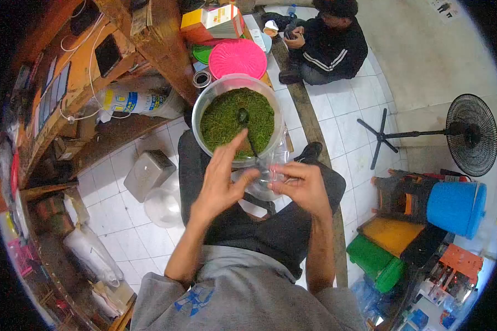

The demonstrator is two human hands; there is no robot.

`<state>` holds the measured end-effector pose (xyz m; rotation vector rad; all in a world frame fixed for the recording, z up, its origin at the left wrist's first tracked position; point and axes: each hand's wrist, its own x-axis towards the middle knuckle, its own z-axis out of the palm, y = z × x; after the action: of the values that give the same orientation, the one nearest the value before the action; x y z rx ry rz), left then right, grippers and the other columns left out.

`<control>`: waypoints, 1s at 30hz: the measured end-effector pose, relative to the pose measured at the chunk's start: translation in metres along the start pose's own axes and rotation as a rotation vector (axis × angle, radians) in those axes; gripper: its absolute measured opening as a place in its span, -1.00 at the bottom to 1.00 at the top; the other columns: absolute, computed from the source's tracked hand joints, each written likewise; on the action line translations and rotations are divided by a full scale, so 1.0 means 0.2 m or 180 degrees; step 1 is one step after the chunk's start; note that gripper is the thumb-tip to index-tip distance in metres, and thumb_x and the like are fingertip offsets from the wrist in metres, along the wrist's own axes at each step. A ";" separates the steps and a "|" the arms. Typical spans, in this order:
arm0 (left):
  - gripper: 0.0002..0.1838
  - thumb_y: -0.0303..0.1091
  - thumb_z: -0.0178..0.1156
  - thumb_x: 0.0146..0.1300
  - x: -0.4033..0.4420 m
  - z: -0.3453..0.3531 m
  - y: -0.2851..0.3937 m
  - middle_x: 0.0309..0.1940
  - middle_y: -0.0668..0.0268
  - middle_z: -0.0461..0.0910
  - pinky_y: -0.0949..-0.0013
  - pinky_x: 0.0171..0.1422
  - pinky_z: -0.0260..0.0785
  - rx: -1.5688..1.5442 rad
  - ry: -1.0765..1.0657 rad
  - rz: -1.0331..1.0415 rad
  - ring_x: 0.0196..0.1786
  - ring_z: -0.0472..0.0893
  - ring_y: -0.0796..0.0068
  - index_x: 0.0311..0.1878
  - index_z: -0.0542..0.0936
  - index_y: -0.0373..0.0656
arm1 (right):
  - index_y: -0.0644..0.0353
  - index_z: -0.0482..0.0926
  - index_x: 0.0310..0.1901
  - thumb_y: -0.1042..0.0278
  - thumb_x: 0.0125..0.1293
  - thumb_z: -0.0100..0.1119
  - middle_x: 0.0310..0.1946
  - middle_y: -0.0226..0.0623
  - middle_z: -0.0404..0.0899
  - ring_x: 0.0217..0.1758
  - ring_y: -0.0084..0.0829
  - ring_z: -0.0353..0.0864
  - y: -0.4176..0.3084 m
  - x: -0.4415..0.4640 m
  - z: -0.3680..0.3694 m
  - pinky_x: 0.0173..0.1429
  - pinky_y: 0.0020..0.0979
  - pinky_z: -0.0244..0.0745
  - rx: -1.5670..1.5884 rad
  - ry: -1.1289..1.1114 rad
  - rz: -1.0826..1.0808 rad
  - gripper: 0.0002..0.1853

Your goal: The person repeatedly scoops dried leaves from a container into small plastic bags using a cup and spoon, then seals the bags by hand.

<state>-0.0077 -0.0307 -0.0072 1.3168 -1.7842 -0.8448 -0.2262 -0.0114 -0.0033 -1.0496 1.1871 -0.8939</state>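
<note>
A round translucent tub (197, 132) filled with chopped green leaves (221, 118) stands in front of my knees. A dark spoon (243, 117) rests on the leaves, its handle slanting toward me over the near rim. My left hand (222, 179) is at the near side of the tub, fingers stretched and thumb apart, close to the spoon handle. My right hand (302, 185) pinches the edge of a clear plastic bag (264, 185) just below the rim. The bag's exact shape is hard to make out. The left thumb is near it; whether they touch I cannot tell.
Beyond the tub lie a pink lid (237, 58) and a yellow-orange box (212, 23). A person (334, 47) sits on the floor at the back. A standing fan (469, 135) and blue bin (455, 208) are right; a wooden shelf (88, 66) is left.
</note>
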 end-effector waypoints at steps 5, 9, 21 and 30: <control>-0.10 -0.14 0.57 -0.05 0.07 -0.11 0.00 0.28 0.20 0.56 -0.12 0.63 0.00 0.0653 -0.0761 0.0747 0.47 0.39 0.08 0.41 0.45 -0.13 | 0.40 0.74 -0.07 0.60 0.05 0.51 -0.23 -0.15 0.74 -0.28 -0.57 0.73 -0.21 0.14 0.11 -0.26 -0.51 0.61 -0.1598 -0.0255 -0.0447 -0.65; -0.27 -0.17 0.54 -0.07 0.04 -0.14 -0.08 0.20 0.22 0.60 -0.15 0.57 0.10 0.0831 -0.0555 0.0834 0.38 0.47 0.11 0.24 0.56 -0.14 | 0.42 0.72 -0.08 0.60 0.11 0.44 -0.23 -0.06 0.74 -0.35 -0.45 0.76 -0.23 0.21 0.18 -0.27 -0.49 0.63 -0.2147 -0.0524 -0.0933 -0.70; -0.37 -0.21 0.61 -0.13 -0.23 -0.17 -0.29 0.03 0.14 0.69 -0.05 0.40 0.30 0.0686 0.0552 0.0286 0.15 0.63 0.12 0.06 0.66 -0.21 | 0.31 0.73 -0.15 0.39 0.17 0.41 -0.37 -0.01 0.71 -0.34 -0.08 0.76 -0.01 0.42 0.30 -0.23 -0.19 0.64 -0.0917 -0.0339 0.0193 -0.76; -0.21 -0.21 0.68 -0.16 -0.28 -0.36 -0.41 0.01 0.11 0.68 0.13 0.25 0.45 0.0665 0.1062 -0.0456 0.08 0.63 0.14 0.22 0.64 -0.24 | 0.28 0.72 -0.23 0.45 0.24 0.26 -0.35 0.09 0.66 -0.26 0.16 0.66 0.36 0.80 0.37 -0.14 0.01 0.55 -0.3291 0.0573 -0.1251 -0.87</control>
<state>0.1044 -0.0021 -0.0513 1.6310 -1.5579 -0.4843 -0.1266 -0.1304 -0.1119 -2.1176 1.6778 -0.6477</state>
